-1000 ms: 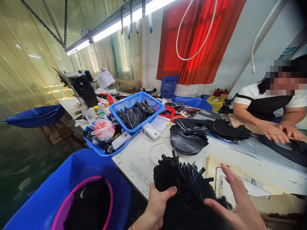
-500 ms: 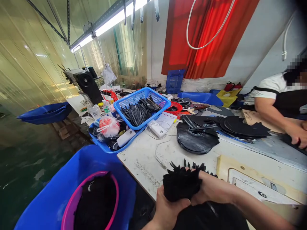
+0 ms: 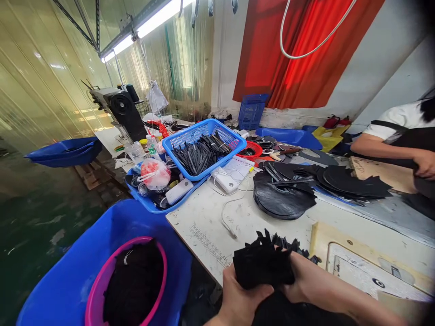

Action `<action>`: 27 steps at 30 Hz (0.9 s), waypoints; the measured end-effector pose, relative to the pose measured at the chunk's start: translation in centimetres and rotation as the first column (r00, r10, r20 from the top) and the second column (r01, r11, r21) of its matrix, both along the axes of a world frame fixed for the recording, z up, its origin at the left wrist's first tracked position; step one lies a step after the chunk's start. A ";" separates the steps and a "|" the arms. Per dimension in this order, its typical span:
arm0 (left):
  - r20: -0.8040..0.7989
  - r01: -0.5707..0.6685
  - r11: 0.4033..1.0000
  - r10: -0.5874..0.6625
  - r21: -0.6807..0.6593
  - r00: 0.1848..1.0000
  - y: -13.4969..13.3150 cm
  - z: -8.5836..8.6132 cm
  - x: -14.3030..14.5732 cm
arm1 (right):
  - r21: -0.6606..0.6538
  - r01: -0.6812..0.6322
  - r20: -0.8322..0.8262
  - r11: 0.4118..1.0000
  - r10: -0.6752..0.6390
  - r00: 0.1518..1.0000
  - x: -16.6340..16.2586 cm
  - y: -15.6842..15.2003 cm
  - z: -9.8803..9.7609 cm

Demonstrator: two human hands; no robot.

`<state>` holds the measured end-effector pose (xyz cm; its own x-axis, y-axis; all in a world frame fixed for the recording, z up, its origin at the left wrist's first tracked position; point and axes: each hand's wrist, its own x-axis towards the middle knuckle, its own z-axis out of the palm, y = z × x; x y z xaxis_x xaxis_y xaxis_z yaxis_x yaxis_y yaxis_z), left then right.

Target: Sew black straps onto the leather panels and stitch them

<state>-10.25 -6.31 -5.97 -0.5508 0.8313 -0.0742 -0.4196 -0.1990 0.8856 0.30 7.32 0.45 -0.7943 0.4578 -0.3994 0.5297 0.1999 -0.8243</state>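
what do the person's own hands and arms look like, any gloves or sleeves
The left grip is a bare hand without a glove. The right grip is bare and ungloved too, and the right forearm shows no sleeve, watch or bracelet. Some fingers are hidden, so I can't rule out rings there.

Held black stack [image 3: 263, 265]: matt, cloth-like, ragged cut edges. Black pieces [image 3: 282, 201] on the tabletop [image 3: 200, 213]: glossy, leather-like, lightly creased. Tabletop itself: smooth white sheet, scuffed and specked. Basket [image 3: 197, 133]: perforated blue plastic, slight sheen. Big blue tub [image 3: 61, 283]: smooth plastic, soft gloss. Pink tub [image 3: 164, 271]: same, shinier rim. Bag [image 3: 158, 176]: thin, crinkly, translucent plastic. Curtain [image 3: 306, 59]: red cloth, folded. Stool [image 3: 91, 180]: rough bare wood. Floor [image 3: 37, 253]: dark green, patchy shine.
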 end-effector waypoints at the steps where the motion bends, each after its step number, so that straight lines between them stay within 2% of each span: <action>1: 0.001 0.002 1.000 -0.002 -0.010 1.000 0.0 0.0 0.0 | 0.006 0.015 -0.010 1.000 -0.015 1.000 0.1 -0.1 0.0; 3: 0.012 0.013 1.000 -0.012 -0.028 1.000 0.0 0.0 -0.1 | -0.024 0.063 -0.037 0.998 -0.064 0.997 0.2 -0.2 -0.1; 5: 0.029 0.017 0.999 -0.016 -0.033 0.999 0.0 0.1 -0.4 | -0.117 0.139 -0.068 0.983 -0.147 0.987 0.2 0.0 -0.1; 8: 0.066 0.013 1.000 -0.012 -0.019 0.998 0.1 0.5 -0.7 | -0.330 0.242 -0.111 0.913 -0.292 0.950 0.2 0.4 -0.3; 9: 0.083 0.012 1.000 -0.010 -0.019 0.996 0.2 0.6 -0.7 | -0.365 0.266 -0.123 0.892 -0.329 0.936 0.1 0.5 -0.3; 11: 0.109 -0.001 1.000 0.004 -0.028 0.994 0.2 0.7 -0.6 | -0.337 0.300 -0.137 0.892 -0.362 0.922 0.1 0.5 -0.5; 14: 0.118 -0.053 0.997 0.059 -0.053 0.991 0.3 0.4 -0.3 | -0.181 0.301 -0.150 0.936 -0.329 0.932 -0.1 0.4 -1.0; 16: 0.125 -0.090 0.993 0.099 -0.077 0.987 0.4 0.0 -0.1 | -0.143 0.322 -0.152 0.936 -0.342 0.927 -0.1 0.4 -1.5; 20: 0.113 -0.137 0.981 0.152 -0.136 0.982 0.6 -0.5 0.0 | -0.193 0.375 -0.191 0.906 -0.410 0.892 0.3 0.9 -2.5; 27: -0.009 -0.207 0.939 0.213 -0.276 0.977 0.9 -0.7 -0.5 | -0.241 0.329 -0.248 0.913 -0.386 0.889 1.2 1.1 -2.3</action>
